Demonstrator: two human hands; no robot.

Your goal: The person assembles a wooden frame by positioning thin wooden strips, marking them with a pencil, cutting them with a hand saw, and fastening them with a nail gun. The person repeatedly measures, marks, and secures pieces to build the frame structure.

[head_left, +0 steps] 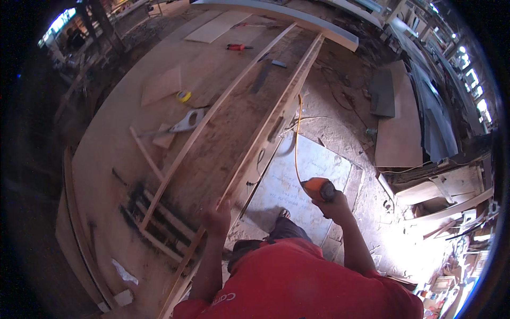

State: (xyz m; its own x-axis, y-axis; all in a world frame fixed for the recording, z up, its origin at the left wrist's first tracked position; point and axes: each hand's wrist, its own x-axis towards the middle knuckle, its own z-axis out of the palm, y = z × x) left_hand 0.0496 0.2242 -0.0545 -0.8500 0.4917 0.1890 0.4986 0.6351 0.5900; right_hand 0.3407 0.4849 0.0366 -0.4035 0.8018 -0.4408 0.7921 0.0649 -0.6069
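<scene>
My left hand (217, 218) is closed around the upright edge of a long wooden strip (263, 123), which runs from near my body to the far end of the workbench. Out to the right, my right hand (336, 207) grips an orange power tool (315, 186) with a dark round end. A thin yellow line (297, 138) leads from the tool toward the bench side; the tool's exact kind is not clear. A second long wooden strip (212, 112) lies left of the first, with a brown panel surface (212, 141) between them.
A handsaw (187, 121), a yellow tape measure (184, 96) and red-handled pliers (239, 47) lie on the bench's left. Dark slats (167, 220) are near my left arm. A white sheet (281, 181) covers floor below; panels (401, 125) lean at right.
</scene>
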